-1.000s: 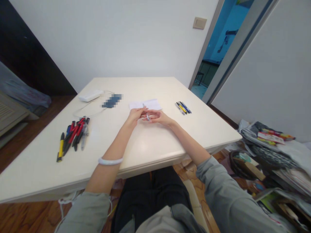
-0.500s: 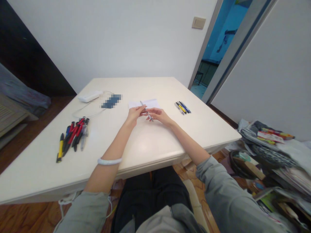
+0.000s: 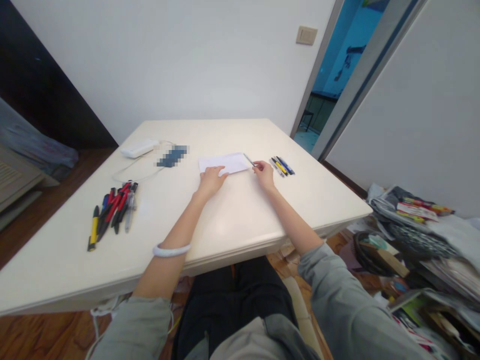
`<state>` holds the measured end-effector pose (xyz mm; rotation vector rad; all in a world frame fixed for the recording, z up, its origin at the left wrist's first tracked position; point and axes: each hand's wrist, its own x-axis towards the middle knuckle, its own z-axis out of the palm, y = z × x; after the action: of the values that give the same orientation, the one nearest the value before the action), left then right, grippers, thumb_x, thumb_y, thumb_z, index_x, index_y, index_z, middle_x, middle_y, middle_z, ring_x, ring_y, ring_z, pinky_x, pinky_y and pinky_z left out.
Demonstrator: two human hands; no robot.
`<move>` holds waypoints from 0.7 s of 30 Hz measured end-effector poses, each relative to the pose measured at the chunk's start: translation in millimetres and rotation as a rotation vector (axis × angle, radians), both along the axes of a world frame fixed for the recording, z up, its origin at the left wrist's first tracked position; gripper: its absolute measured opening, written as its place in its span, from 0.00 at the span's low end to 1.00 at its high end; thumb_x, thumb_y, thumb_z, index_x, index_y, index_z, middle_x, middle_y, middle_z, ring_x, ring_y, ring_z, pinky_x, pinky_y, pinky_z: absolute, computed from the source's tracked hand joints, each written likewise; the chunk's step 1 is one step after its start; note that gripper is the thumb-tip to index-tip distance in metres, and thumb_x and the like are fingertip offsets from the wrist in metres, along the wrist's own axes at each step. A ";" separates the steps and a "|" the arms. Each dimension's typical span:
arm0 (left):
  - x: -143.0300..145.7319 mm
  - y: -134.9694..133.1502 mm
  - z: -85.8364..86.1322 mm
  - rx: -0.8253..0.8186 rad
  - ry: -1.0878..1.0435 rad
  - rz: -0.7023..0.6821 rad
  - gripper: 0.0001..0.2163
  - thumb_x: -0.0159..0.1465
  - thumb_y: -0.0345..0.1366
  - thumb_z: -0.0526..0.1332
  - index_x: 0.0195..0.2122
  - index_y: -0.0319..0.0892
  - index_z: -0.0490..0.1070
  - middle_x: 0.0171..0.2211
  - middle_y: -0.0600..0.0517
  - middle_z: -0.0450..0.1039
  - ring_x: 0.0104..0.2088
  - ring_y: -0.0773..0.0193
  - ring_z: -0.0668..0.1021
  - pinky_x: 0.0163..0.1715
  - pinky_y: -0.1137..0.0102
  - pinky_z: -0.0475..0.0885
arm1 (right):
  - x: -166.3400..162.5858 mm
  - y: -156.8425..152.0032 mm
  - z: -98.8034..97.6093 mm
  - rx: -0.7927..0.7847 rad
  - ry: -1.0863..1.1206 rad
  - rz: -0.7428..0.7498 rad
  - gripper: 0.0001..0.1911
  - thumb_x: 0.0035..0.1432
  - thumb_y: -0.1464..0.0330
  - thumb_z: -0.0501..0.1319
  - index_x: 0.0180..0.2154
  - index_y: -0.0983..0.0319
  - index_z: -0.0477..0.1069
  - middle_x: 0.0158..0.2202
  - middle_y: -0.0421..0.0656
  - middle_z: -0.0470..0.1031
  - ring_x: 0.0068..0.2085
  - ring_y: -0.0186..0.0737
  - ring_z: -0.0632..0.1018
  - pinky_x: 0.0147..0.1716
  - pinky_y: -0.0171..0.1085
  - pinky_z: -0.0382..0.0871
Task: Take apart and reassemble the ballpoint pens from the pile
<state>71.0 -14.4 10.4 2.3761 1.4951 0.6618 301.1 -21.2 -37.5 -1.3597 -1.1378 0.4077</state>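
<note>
My left hand lies over the near left edge of a white sheet of paper, fingers spread and nothing held. At the paper's right side, my right hand pinches a slim pen that slants up and to the left. Just right of that hand lies a small row of pens, among them a yellow one and a blue one. A heap of red, black, blue, yellow and clear pens rests at the left of the table.
The white table stands against a wall. At its back left are a white box-shaped device with a cable and a blurred-out dark blue object. Bags and boxes are piled on the right, beyond the table.
My hands, together on a pen before, have parted. My right hand has carried the pen rightward beside the paper; my left has let go and lowered onto the paper's near edge.
</note>
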 end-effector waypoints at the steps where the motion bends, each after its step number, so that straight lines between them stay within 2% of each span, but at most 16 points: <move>1: -0.4 -1.5 -0.8 -0.012 0.073 -0.009 0.23 0.71 0.45 0.54 0.65 0.44 0.68 0.65 0.42 0.69 0.66 0.45 0.66 0.64 0.48 0.57 | 5.5 0.3 -2.3 -0.009 -0.032 -0.043 0.09 0.51 0.72 0.61 0.37 0.61 0.76 0.28 0.40 0.74 0.33 0.41 0.75 0.46 0.43 0.71; 5: -1.0 -2.6 -3.5 -0.097 0.234 -0.071 0.28 0.73 0.48 0.47 0.71 0.42 0.59 0.68 0.38 0.63 0.68 0.41 0.64 0.65 0.38 0.48 | 23.2 0.9 -8.1 -0.066 -0.144 -0.172 0.11 0.50 0.76 0.58 0.36 0.63 0.76 0.36 0.48 0.76 0.42 0.47 0.75 0.55 0.48 0.67; 9: -2.4 0.4 -4.0 -0.107 0.298 -0.111 0.28 0.74 0.48 0.45 0.72 0.45 0.57 0.70 0.39 0.60 0.69 0.42 0.62 0.65 0.34 0.41 | 36.1 1.3 -10.4 -0.143 -0.243 -0.241 0.18 0.50 0.79 0.54 0.40 0.65 0.77 0.41 0.52 0.75 0.47 0.49 0.74 0.58 0.50 0.64; 12: -3.2 1.5 -2.9 -0.098 0.343 -0.108 0.27 0.74 0.48 0.45 0.71 0.48 0.57 0.71 0.40 0.57 0.71 0.44 0.59 0.65 0.34 0.40 | 43.4 0.0 -11.7 -0.157 -0.284 -0.286 0.21 0.51 0.80 0.52 0.43 0.66 0.78 0.44 0.52 0.73 0.48 0.49 0.74 0.57 0.49 0.64; 16: -4.0 3.2 -2.1 -0.102 0.446 -0.083 0.27 0.75 0.48 0.42 0.72 0.45 0.55 0.73 0.39 0.51 0.72 0.46 0.56 0.66 0.34 0.40 | 50.2 -1.9 -12.5 -0.194 -0.370 -0.367 0.23 0.53 0.83 0.50 0.43 0.67 0.79 0.44 0.53 0.72 0.49 0.48 0.73 0.58 0.49 0.63; 21: -4.7 5.6 -2.3 -0.096 0.489 -0.063 0.28 0.75 0.49 0.41 0.73 0.46 0.53 0.74 0.40 0.49 0.73 0.45 0.55 0.66 0.36 0.44 | 52.4 -1.5 -13.1 -0.260 -0.466 -0.410 0.23 0.56 0.82 0.50 0.44 0.66 0.80 0.44 0.55 0.73 0.51 0.52 0.72 0.55 0.53 0.64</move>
<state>66.3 -8.8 8.1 2.6149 1.5697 -0.0165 353.6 -22.7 -50.6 -1.9359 -1.1628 -0.0711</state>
